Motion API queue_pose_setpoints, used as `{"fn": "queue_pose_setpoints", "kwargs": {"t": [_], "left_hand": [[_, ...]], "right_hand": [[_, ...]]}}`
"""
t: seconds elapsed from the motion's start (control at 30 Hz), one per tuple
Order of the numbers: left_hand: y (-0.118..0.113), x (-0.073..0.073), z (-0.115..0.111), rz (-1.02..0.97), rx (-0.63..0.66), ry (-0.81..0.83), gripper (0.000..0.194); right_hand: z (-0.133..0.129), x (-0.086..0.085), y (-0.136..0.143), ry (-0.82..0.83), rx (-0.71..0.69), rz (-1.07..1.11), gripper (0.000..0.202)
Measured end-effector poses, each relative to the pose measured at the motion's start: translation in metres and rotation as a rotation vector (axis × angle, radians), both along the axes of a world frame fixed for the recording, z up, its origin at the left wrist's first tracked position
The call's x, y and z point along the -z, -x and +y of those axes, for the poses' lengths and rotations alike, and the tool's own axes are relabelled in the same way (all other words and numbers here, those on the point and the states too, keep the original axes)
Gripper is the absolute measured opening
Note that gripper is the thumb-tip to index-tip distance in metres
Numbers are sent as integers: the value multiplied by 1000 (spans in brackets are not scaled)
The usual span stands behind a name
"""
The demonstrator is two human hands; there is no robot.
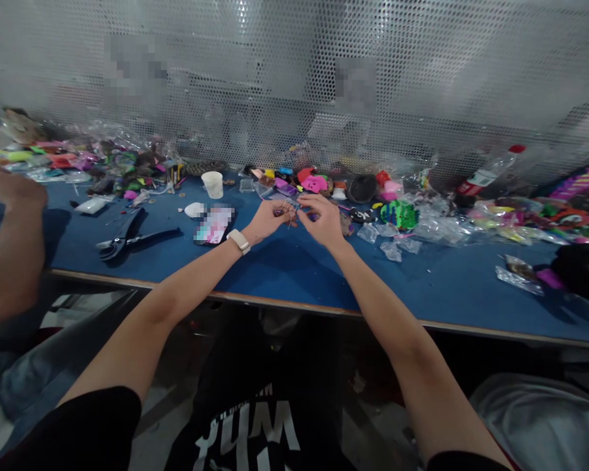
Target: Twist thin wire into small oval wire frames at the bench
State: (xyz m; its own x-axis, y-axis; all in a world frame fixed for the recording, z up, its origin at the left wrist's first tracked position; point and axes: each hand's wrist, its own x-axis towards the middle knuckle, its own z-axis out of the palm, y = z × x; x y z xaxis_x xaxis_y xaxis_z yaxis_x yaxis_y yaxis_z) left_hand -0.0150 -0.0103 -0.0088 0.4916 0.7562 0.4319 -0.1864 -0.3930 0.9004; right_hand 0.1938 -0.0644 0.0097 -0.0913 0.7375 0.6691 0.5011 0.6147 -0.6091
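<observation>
Over the middle of the blue table [294,275], my left hand [269,219] and my right hand [319,216] are close together, fingers bent inward. Between their fingertips is a small bundle of thin wire-like pieces [289,209], too fine to make out clearly. Both hands pinch at it. A pale band is on my left wrist. A phone [214,224] lies just left of my left hand, with a white lump [194,210] beside it. Clear plastic scraps [391,250] lie to the right of my right hand.
Pliers-like tools [122,242] lie left of the phone. Behind stand a paper cup [213,185] and a tilted bottle [491,171] amid colourful pieces. A green item [399,214] is at right. Another person's arm [17,242] rests at far left. A perforated metal panel [275,72] rises behind.
</observation>
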Motion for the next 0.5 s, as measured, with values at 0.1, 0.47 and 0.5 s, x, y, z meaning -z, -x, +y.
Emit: {"fn": "queue_pose_setpoints", "kwargs": {"t": [0.1,0.47,0.5], "left_hand": [[1,2,2,1,10,-10,48],[-2,2,4,64,-20,-107,48],[-2,1,5,68,-28,-122,47]], "right_hand": [[2,1,1,15,22,-50,25],[18,19,4,125,-9,81,28],[19,20,4,138,-33,119,31]]}}
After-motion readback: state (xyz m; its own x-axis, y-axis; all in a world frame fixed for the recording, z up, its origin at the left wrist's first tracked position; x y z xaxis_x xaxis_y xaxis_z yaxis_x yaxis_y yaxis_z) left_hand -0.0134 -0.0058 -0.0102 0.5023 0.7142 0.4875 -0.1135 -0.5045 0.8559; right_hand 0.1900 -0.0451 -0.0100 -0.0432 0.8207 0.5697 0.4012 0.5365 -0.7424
